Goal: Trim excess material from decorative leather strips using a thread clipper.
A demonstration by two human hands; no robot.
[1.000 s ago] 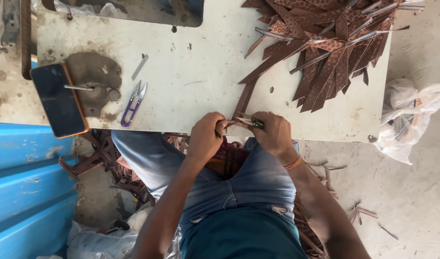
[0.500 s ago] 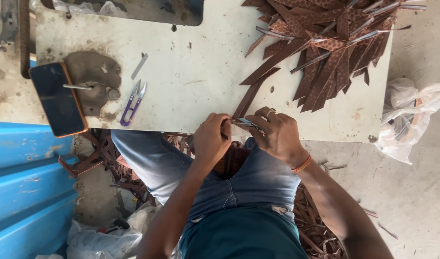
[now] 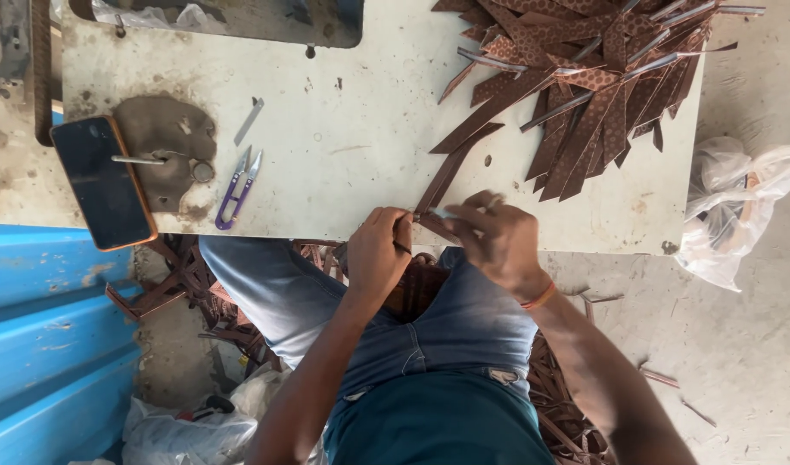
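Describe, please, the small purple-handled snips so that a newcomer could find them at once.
Start at the white table. Near its front edge, right of the black phone and a grey patch, lie the snips. They alone have purple handles; the loose blade above is bare metal.

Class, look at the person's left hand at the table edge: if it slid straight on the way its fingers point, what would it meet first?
Probably the right hand: the left hand points at it along the brown strip both hold. Depth is hard to judge.
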